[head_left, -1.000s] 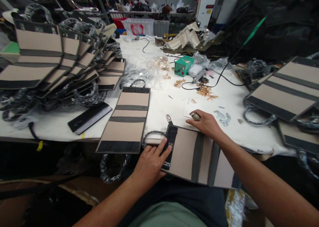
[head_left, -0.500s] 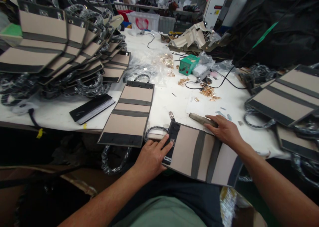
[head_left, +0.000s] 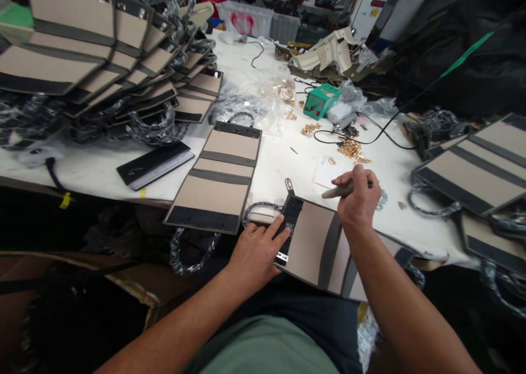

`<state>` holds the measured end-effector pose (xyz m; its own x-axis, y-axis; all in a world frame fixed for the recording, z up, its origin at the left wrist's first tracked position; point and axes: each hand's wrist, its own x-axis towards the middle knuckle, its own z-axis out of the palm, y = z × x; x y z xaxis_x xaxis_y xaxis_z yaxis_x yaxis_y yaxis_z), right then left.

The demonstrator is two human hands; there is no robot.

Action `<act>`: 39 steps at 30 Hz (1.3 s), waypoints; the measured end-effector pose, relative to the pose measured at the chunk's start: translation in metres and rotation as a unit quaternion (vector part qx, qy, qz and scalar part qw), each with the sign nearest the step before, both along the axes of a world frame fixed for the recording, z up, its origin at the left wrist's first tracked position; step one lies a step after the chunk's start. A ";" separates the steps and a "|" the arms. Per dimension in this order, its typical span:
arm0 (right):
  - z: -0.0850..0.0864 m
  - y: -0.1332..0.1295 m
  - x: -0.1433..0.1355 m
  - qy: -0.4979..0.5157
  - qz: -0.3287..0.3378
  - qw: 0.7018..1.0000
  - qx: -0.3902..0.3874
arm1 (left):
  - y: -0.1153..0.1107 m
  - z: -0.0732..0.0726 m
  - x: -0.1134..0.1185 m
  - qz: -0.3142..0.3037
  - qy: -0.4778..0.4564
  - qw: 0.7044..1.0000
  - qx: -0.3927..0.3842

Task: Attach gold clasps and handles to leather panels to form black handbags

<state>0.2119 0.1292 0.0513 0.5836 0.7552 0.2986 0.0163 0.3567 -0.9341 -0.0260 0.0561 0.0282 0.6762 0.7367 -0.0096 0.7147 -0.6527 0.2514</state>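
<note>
A flat beige bag piece (head_left: 314,237) with dark bands lies across the table's front edge before me. My left hand (head_left: 259,249) rests on its dark end strip, fingers stretched out beside a small metal plate (head_left: 290,229). A metal clasp (head_left: 289,185) sticks out past the piece's far corner. Above the piece, my right hand (head_left: 359,199) is closed around a grey-brown, stick-shaped tool (head_left: 337,190) whose blunt end points left. I cannot make out what kind of tool it is. My right forearm hides part of the piece.
A similar bag piece (head_left: 219,174) lies to the left, near a black booklet-like item (head_left: 154,165). Stacked bags (head_left: 82,51) fill the far left; more (head_left: 472,166) stand at right. Gold hardware (head_left: 351,148) lies near a green box (head_left: 321,101) with a cable.
My right hand has lifted the stick-shaped tool from the table and turned upright with it. My left hand stays on the strip. The whole view has shifted slightly.
</note>
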 end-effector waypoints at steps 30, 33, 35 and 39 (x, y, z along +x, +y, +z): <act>0.007 -0.062 -0.083 -0.063 0.204 0.976 -0.035 | 0.000 -0.024 -0.006 0.006 -0.123 0.992 -0.005; 0.000 -0.059 -0.082 -0.097 0.198 0.972 -0.079 | 0.000 -0.024 -0.007 0.011 -0.127 0.992 -0.009; 0.004 -0.053 -0.082 -0.100 0.207 0.968 -0.099 | 0.000 -0.025 -0.008 0.006 -0.130 0.991 -0.005; 0.025 -0.035 -0.091 -0.137 0.260 0.945 -0.141 | -0.001 -0.025 -0.007 0.004 -0.140 0.990 0.008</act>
<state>0.1208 0.0941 0.0766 0.0407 0.9909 0.1284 0.1614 0.1203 -0.9795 -0.0334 0.0555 0.0035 0.6456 0.7399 0.1892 0.6233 -0.6536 0.4294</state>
